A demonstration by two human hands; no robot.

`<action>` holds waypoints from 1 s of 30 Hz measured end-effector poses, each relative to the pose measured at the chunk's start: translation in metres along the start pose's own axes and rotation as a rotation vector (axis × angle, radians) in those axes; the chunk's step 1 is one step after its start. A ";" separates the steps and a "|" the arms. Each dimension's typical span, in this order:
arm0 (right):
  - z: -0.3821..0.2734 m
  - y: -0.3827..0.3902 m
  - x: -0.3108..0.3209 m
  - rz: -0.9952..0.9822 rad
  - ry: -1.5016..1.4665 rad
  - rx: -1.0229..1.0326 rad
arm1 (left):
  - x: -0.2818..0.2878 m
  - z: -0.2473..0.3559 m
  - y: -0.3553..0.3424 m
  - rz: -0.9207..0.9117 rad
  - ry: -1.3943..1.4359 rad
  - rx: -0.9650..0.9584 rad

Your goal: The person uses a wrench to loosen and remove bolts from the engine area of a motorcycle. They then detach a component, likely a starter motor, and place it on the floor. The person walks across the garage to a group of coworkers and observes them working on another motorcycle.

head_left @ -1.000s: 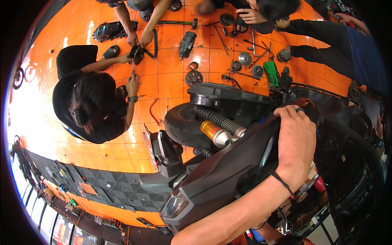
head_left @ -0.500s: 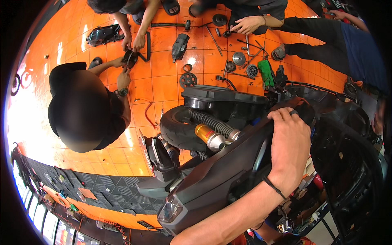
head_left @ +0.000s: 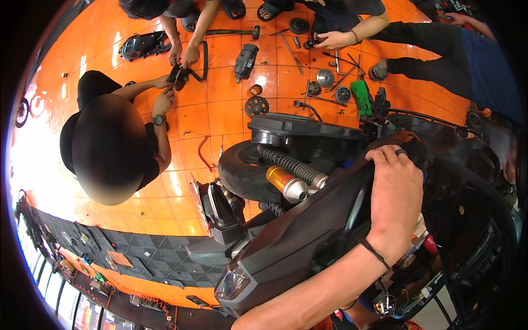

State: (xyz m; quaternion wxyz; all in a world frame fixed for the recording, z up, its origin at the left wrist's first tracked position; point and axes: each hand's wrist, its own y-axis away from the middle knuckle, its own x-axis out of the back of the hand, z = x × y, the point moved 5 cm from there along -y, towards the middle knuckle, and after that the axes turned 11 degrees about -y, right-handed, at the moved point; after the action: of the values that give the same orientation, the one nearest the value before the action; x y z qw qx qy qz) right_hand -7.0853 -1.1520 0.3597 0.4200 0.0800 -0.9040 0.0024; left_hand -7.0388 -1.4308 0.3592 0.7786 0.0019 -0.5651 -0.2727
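Note:
My left hand (head_left: 397, 190) rests on the tail of a dark scooter, its fingers curled over the edge of the body panel (head_left: 297, 231). A black ring and a dark wristband show on it; the thumb is hidden. Beyond the panel sit a gold and silver shock absorber (head_left: 287, 184), a black coil spring (head_left: 289, 165), the rear tyre (head_left: 242, 173) and a black engine-side housing (head_left: 302, 129). A clear light lens (head_left: 234, 281) is at the panel's near end. My right hand does not show.
Co-workers crouch on the orange tiles; one (head_left: 110, 148) at left and another at the top handle a dark round part (head_left: 179, 74). A third person's hand (head_left: 335, 39) is near loose tools. A mallet (head_left: 256, 32), impact wrench (head_left: 246, 60), discs (head_left: 257, 107) and a green object (head_left: 360, 98) lie about.
My left hand keeps its place on the panel. The view has shifted slightly. The left co-worker's head and arm have moved a little, and the upper right person's upper body has shifted.

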 end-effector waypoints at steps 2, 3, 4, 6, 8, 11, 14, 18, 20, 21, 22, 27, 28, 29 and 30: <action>0.000 0.001 -0.001 -0.004 -0.015 0.000 | 0.000 -0.001 0.000 -0.013 0.003 0.009; -0.001 0.001 -0.002 -0.004 -0.023 0.001 | 0.000 -0.001 0.000 -0.012 0.010 0.018; -0.002 0.002 -0.002 0.001 -0.037 -0.007 | 0.001 -0.002 0.000 -0.015 0.008 0.032; -0.002 0.004 0.000 0.011 -0.052 -0.029 | 0.003 0.004 -0.001 -0.057 0.000 0.005; -0.003 0.005 0.002 0.026 -0.061 -0.049 | 0.006 0.009 -0.001 -0.083 -0.003 -0.029; -0.004 -0.009 -0.001 0.021 -0.088 -0.054 | 0.008 0.003 0.003 -0.065 -0.038 -0.025; 0.003 -0.015 -0.015 -0.018 -0.158 -0.028 | 0.000 -0.020 0.001 -0.128 -0.062 0.040; 0.000 -0.005 0.002 0.023 -0.070 -0.038 | 0.007 0.006 0.001 -0.042 -0.007 -0.003; -0.002 -0.003 0.000 0.013 -0.080 -0.015 | 0.002 0.003 0.000 -0.044 -0.007 0.019; -0.002 -0.003 0.000 0.005 -0.083 -0.005 | 0.002 -0.001 0.000 -0.038 -0.026 0.033; -0.001 -0.004 0.000 0.000 -0.083 0.003 | 0.003 -0.002 0.000 -0.045 -0.018 0.019; 0.001 -0.004 0.005 0.017 -0.098 -0.007 | 0.003 0.001 0.000 -0.045 -0.018 -0.018; 0.002 -0.004 0.007 0.021 -0.098 -0.013 | 0.002 0.003 0.000 -0.042 -0.012 -0.022; 0.001 -0.005 0.007 0.023 -0.100 -0.014 | 0.003 0.002 0.000 -0.037 -0.007 -0.022; 0.000 -0.007 0.007 0.024 -0.098 -0.014 | 0.004 0.002 0.001 -0.035 -0.006 -0.021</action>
State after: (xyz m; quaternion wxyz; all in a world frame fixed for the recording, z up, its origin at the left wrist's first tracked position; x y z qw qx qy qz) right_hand -7.0890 -1.1602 0.3645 0.3757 0.0662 -0.9244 -0.0028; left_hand -7.0393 -1.4313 0.3640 0.7721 0.0029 -0.5643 -0.2923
